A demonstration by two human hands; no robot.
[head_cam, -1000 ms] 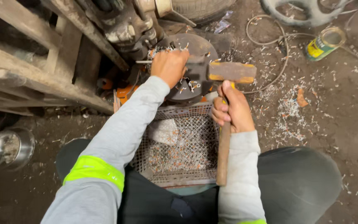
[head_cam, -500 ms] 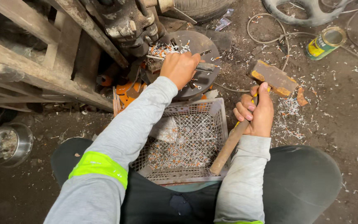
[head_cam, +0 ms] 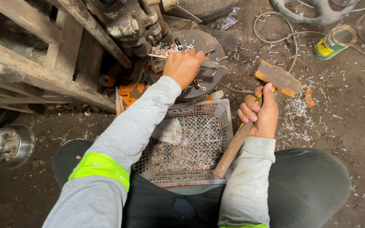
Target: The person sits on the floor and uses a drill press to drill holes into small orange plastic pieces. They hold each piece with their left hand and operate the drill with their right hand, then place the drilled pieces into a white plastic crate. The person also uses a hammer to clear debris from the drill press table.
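Note:
My left hand (head_cam: 183, 66) grips a metal punch bar (head_cam: 210, 65) laid across a round dark metal disc (head_cam: 208, 44) covered in shavings. My right hand (head_cam: 262, 114) holds a hammer (head_cam: 276, 77) by its wooden handle, close under the rusty yellow-marked head, drawn off to the right of the disc. The handle's free end points down over a white plastic crate (head_cam: 221, 110) between my knees, which holds metal chips.
Greasy machine part (head_cam: 127, 19) and wooden beams (head_cam: 30, 63) at upper left. A steel bowl (head_cam: 9, 145) lies at left. A green tin can (head_cam: 333, 41), wire and a tyre lie at upper right. Shavings litter the dirt floor.
My right hand swung the hammer from over the disc outward to the right and tilted it. My left hand stayed on the bar at the disc.

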